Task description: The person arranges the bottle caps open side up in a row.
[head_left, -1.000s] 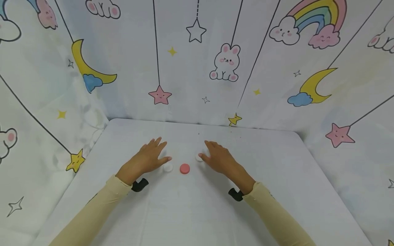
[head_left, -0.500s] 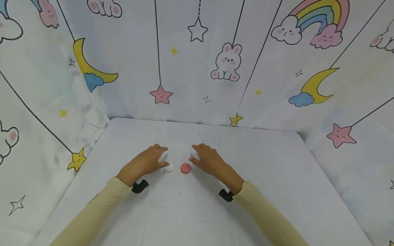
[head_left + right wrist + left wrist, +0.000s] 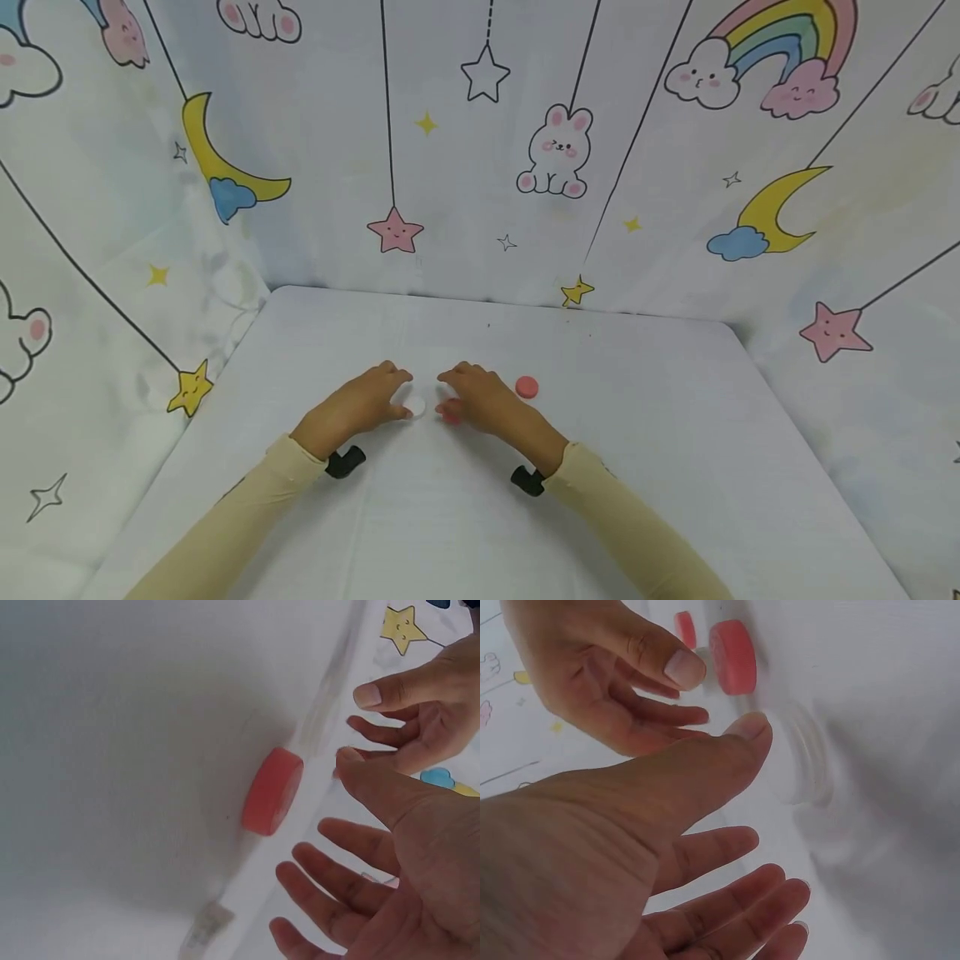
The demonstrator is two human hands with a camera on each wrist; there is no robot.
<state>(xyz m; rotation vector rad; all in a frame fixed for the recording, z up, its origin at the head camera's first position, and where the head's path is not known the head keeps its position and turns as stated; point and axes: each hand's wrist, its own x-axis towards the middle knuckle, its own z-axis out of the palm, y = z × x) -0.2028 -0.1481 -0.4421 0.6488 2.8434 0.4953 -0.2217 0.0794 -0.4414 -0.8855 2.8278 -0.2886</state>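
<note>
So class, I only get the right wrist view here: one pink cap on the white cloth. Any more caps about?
Observer: Yes, a second pink cap lies apart, to the right of the right hand.
Operator: Any other colour?
Observer: A white cap sits by the thumb tip of the left hand.
Operator: What is behind the table?
Observer: A backdrop printed with a bunny and a rainbow.
</note>
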